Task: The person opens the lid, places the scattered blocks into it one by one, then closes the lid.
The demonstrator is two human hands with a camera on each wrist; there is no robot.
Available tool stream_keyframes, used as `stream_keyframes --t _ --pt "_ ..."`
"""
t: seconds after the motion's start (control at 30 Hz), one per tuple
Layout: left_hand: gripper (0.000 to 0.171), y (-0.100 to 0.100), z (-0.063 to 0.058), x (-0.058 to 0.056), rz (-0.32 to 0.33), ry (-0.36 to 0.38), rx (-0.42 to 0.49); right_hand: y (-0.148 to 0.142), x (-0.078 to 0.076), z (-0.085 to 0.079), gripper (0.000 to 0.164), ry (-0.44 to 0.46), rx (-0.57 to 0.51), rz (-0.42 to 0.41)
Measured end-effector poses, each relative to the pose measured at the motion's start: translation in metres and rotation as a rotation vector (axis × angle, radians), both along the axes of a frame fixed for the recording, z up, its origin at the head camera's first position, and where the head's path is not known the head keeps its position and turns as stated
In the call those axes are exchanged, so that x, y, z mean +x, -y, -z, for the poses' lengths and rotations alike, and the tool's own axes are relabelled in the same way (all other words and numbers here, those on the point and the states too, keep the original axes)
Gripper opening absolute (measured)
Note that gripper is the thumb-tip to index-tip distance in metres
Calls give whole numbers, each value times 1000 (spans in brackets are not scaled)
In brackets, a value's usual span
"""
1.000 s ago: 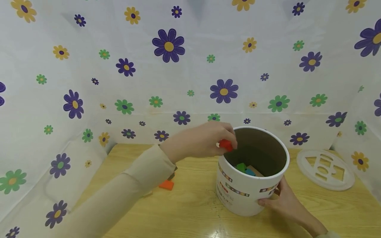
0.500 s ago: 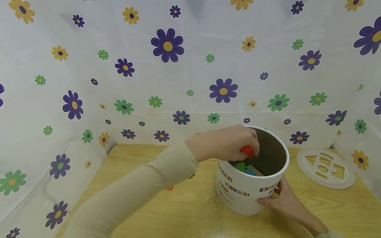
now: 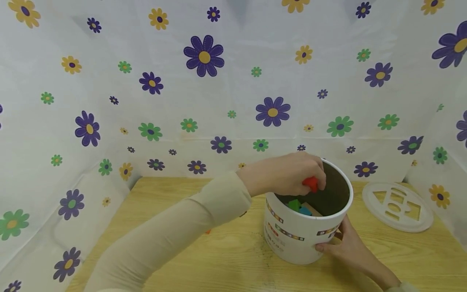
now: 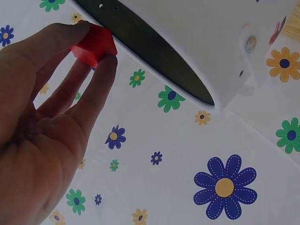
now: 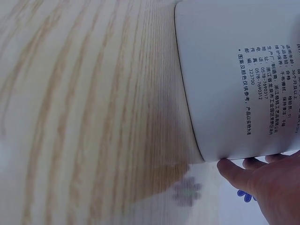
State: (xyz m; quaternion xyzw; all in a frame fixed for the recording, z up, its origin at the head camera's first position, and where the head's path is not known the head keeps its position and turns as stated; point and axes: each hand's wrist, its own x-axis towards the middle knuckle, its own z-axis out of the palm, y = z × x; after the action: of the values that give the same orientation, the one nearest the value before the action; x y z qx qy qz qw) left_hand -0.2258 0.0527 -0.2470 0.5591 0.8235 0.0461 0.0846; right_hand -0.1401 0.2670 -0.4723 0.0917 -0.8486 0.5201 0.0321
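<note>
My left hand pinches a small red block over the mouth of a white bucket. In the left wrist view, thumb and fingertips grip the red block near the bucket's rim, its faceted sides showing. Low on the bucket's right side, my right hand holds it, thumb in front and fingers curled behind; the right wrist view has this hand against the printed wall. Inside lie a green block, a blue block and a plain wooden piece; my left hand hides part of the interior.
A pale round lid with shaped cutouts lies on the wooden table, right of the bucket. An orange piece shows barely past my left sleeve. A flower-printed cloth stands behind and at both sides.
My left hand has moved right with the red block, from the bucket's left rim to over its opening. The right hand and bucket stay in place.
</note>
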Motion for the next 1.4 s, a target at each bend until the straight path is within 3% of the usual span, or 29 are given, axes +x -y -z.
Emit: stream_keyframes --t 0.47,0.63,0.87,1.03,1.4 --pt "32 12 4 -5 -42 -9 53 0 0 1 102 -23 -4 13" --pt "29 33 8 -9 -103 -5 85 0 0 2 102 -24 3 19" --pt "27 80 14 -19 -222 -9 148 0 0 3 102 -20 3 18" --pt "24 115 31 -22 -302 4 146 0 0 0 102 -5 -4 17" --pt "22 191 93 -24 -443 82 82 0 0 0 103 8 -18 16"
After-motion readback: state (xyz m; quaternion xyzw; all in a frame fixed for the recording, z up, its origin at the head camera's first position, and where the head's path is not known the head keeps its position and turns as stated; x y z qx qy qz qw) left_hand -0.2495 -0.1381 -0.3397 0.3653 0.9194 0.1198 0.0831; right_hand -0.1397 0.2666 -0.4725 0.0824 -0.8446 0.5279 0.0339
